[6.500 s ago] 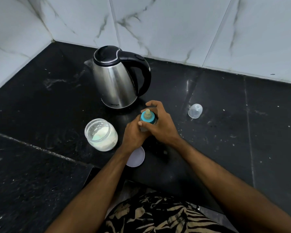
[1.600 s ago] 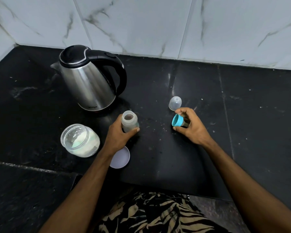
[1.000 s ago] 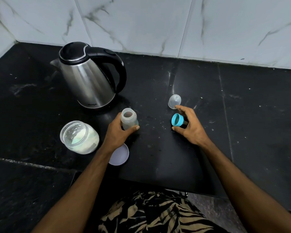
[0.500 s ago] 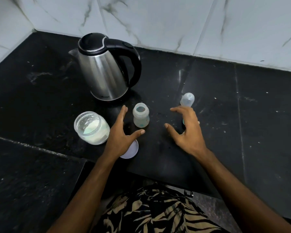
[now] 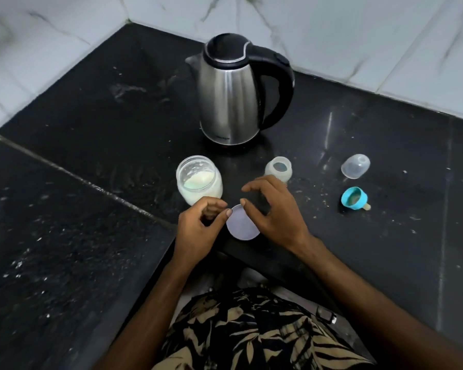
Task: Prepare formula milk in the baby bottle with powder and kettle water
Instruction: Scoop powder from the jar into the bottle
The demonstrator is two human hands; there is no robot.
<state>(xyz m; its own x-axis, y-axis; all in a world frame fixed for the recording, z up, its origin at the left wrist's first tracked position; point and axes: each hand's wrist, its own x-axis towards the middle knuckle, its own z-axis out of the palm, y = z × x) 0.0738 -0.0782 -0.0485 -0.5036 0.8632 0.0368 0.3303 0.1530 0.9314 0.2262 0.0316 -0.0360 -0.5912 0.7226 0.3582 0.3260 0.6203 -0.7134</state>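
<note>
Steel kettle (image 5: 229,102) behind open jar (image 5: 199,180) (powder inside); bottle (image 5: 278,170) beside.

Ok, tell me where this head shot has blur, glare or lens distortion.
Head view: the marble wall tiles and the left of the black counter are smeared by motion blur; the steel kettle carries soft vertical highlights and a bright streak glares on the counter to its right; the wall edges bow, a wide-angle effect; the powder jar stays fairly sharp.

Home kitchen corner — black stone counter (image 5: 91,236), marble-tiled walls (image 5: 332,28), steel electric kettle (image 5: 230,100).
</note>
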